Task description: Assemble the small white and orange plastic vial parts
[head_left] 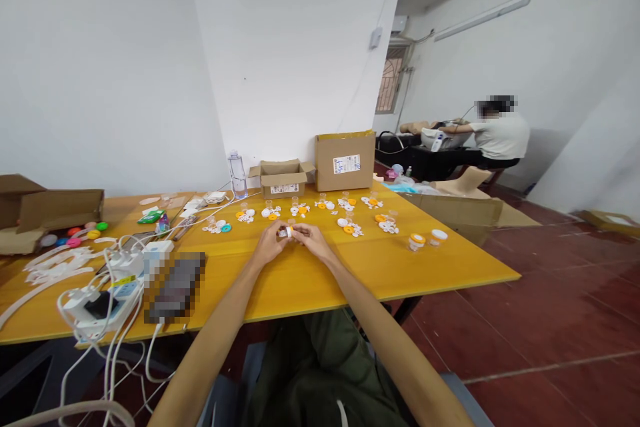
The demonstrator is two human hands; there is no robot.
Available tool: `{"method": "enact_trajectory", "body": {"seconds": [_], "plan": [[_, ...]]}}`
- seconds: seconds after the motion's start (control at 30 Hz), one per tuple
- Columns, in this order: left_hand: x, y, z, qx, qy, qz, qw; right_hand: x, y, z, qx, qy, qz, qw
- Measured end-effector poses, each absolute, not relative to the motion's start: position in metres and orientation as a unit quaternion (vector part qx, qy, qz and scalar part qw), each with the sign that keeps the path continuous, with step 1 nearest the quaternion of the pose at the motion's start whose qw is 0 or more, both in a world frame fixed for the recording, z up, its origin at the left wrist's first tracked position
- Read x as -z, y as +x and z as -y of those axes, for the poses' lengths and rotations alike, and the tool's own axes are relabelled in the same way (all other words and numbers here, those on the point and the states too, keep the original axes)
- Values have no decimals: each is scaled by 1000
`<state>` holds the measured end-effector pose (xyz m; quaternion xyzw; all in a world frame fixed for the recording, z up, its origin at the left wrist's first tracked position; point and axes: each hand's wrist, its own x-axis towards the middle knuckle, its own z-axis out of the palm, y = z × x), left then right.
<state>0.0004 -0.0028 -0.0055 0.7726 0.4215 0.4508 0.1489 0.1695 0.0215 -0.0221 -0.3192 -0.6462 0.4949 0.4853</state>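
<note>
Your left hand is closed on a small white-and-clear jar, held up in front of you above the table. Your right hand comes in from the other side, its fingertips at the white end; whether they grip it or only rest there, you cannot tell from here.

The relation that counts is this: the jar lies between your two hands, inward of the left palm and to the left of the right fingers. Its long axis seems to run crosswise, from one hand to the other, with the clear part toward your left and the white end toward your right, though it is too small to be sure. The left hand is nearer, wrapped about it.

Just beyond your fingers sits a heap of loose parts. More heaps spread to both sides, one with a teal lid on your left. Well to your right stand two capped jars, an orange-topped one and a white-topped one. Behind the heaps are a small box, a large box and a bottle.
</note>
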Motion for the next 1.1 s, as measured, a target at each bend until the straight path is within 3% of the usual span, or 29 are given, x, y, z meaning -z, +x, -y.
{"method": "enact_trajectory", "body": {"seconds": [1.1], "plan": [[4, 0, 3, -445, 780, -416, 146, 22, 168, -21, -497, -292, 655, 489]]}}
